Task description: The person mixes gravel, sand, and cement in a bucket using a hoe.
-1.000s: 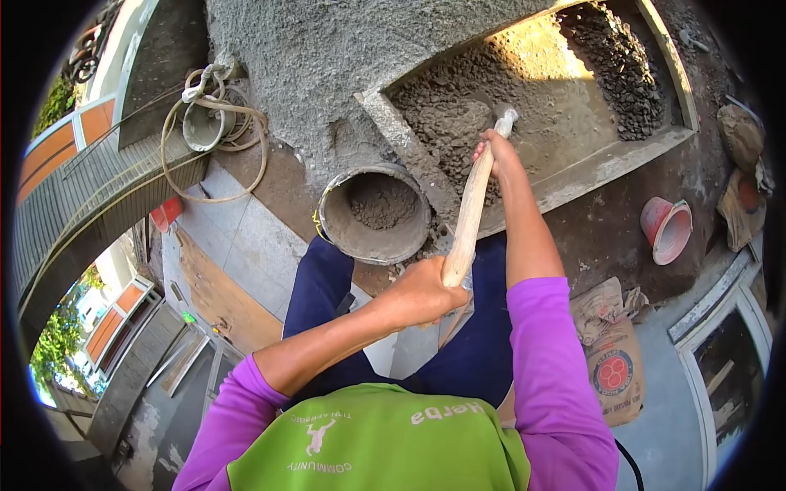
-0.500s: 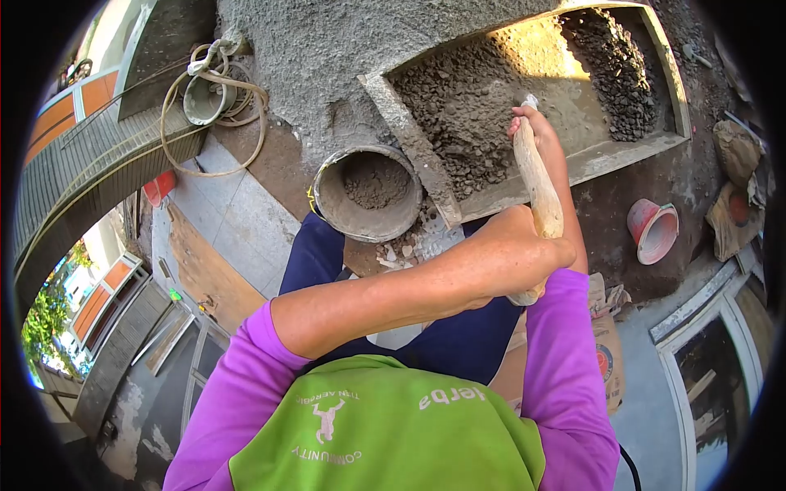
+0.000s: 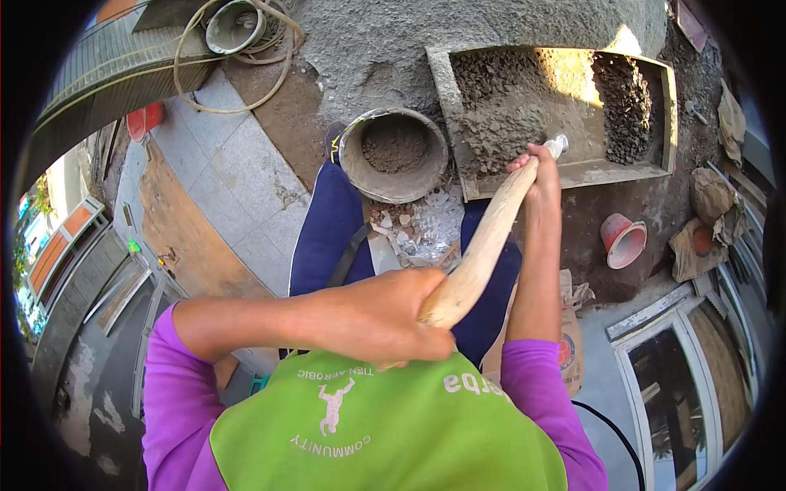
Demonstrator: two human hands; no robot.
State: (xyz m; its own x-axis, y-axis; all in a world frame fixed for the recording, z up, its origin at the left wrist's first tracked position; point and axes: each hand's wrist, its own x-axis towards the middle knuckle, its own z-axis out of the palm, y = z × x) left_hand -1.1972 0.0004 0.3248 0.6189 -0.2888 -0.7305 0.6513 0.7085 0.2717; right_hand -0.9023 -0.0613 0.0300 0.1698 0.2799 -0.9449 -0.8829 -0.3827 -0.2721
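My left hand (image 3: 397, 315) is wrapped round the near end of a thick, pale wooden tool handle (image 3: 483, 258), just in front of my shirt. Farther along the handle, my right hand (image 3: 542, 172) grips it close to its whitish far end (image 3: 557, 146). The handle slants up and to the right, and that end lies over a shallow mixing trough (image 3: 622, 173). I cannot make out the tool's head. Grey wet mix (image 3: 512, 127) fills the trough's left part, and dark gravel (image 3: 626, 106) is heaped at its right.
A bucket with grey mix inside (image 3: 395, 151) stands left of the trough, between my legs. A reddish bucket (image 3: 624, 241) lies tipped at the right, near crumpled sacks (image 3: 704, 241). At upper left are a hose (image 3: 291, 61) and another bucket (image 3: 236, 29). A glazed frame (image 3: 671, 385) lies lower right.
My left hand has drawn back toward my body and to the left, tilting the handle more. My right hand still grips the far end. The whole view has shifted.
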